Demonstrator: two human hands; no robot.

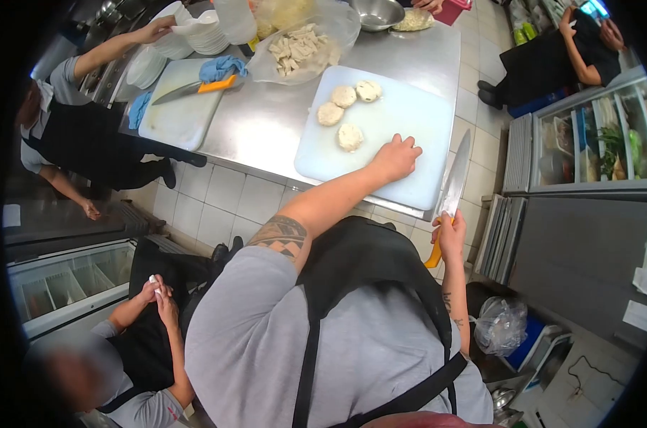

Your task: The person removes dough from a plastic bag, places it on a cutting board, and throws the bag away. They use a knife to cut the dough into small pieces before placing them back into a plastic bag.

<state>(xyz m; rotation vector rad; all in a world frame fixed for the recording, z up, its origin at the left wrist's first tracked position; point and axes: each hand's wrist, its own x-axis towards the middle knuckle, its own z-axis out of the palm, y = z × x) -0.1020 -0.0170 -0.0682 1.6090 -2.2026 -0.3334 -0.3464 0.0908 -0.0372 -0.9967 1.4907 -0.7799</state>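
My right hand (450,235) grips a chef's knife (457,178) by its orange handle, the long blade pointing up and away past the right side of the cutting board. My left hand (398,158) rests low over the right part of the white cutting board (402,107), its fingers bent and slightly apart with nothing visible in them. Pale round patties lie to its left on the board: the closest patty (350,138) sits alone, and a group of three, one of them a speckled patty (368,90), lies farther back.
A bag of pale cut pieces (295,53) and a steel bowl (378,13) stand behind the board. To the left, another board (177,118) carries an orange-handled knife (202,86) and a blue cloth (222,68). A co-worker (74,128) reaches for stacked plates (206,34); other people stand nearby.
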